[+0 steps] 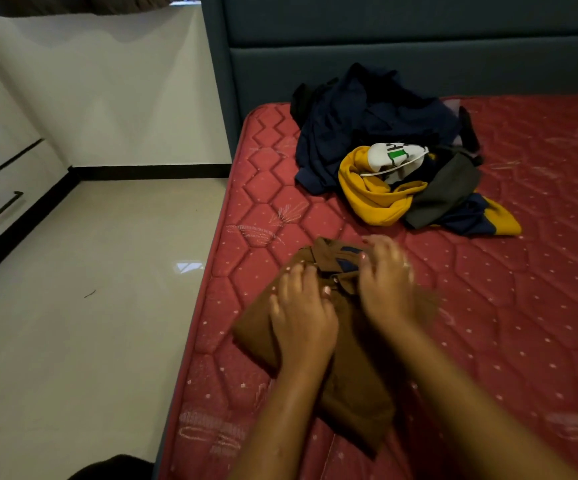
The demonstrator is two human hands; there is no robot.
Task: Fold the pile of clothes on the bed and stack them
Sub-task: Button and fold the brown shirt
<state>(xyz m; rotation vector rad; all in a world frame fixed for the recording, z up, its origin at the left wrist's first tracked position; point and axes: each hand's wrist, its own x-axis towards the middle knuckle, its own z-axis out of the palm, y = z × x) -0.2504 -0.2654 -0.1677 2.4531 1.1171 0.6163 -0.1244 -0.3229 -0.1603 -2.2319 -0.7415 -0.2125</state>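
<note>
Two bare hands lie on a brown, partly folded collared cotton shirt at the near left edge of the red quilted mattress. The left hand is spread flat, fingers straight, and presses the shirt body down; it grips nothing. This pressure probably keeps the folded layers from springing apart. The right hand is motion-blurred. Its fingers appear extended over the collar area, touching the cloth rather than pinching it, which suggests smoothing or squaring of the collar end. The shirt lies close to the person, where both arms reach it without strain and the flat surface supports a crease.

Further up the mattress, well apart from the shirt, sits the unfolded pile of clothes. It contains a crumpled navy garment, a yellow knit garment, a white printed piece and a dark grey item, all overlapping. No finished stack is visible, so the task is judged to be at an early stage.

Behind the pile rises the dark teal padded headboard. Left of the bed lie a glossy cream tiled floor and a white drawer unit.
</note>
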